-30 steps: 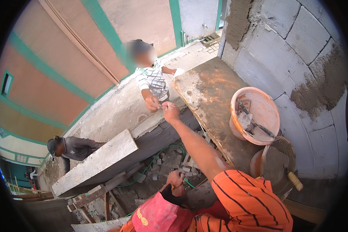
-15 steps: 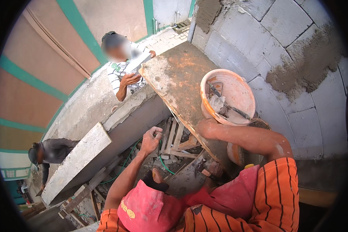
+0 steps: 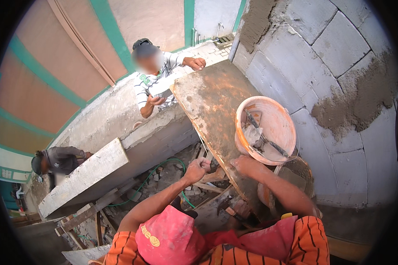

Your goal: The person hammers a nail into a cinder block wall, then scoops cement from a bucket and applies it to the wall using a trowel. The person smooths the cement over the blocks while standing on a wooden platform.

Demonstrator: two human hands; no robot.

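My left hand [image 3: 198,170] is raised beside the long edge of a mortar-stained board [image 3: 208,95]. Its fingers are curled together, and whatever may be in them is too small to make out. Over the board, close to the near side of an orange-rimmed bucket [image 3: 276,115], is my right hand [image 3: 245,167]. That hand looks closed, its fingertips hidden beneath it. Inside the bucket lies a tool with a dark handle [image 3: 278,149], along with pale lumps [image 3: 253,135]. A second bucket [image 3: 309,170] with grey mortar stands below, partly covered by my right forearm.
Across the low wall [image 3: 157,126], a co-worker [image 3: 163,73] holds a white slab-like piece [image 3: 166,86]. Another person [image 3: 64,161] bends by a long pale plank [image 3: 84,176]. Rubble, timber and a green hose [image 3: 141,194] lie below. A block wall [image 3: 340,44] rises on the right.
My left hand has moved right, nearer the board's edge. My right hand stays beside the bucket. The co-worker's one hand has reached to the board's far end. The whole view has shifted.
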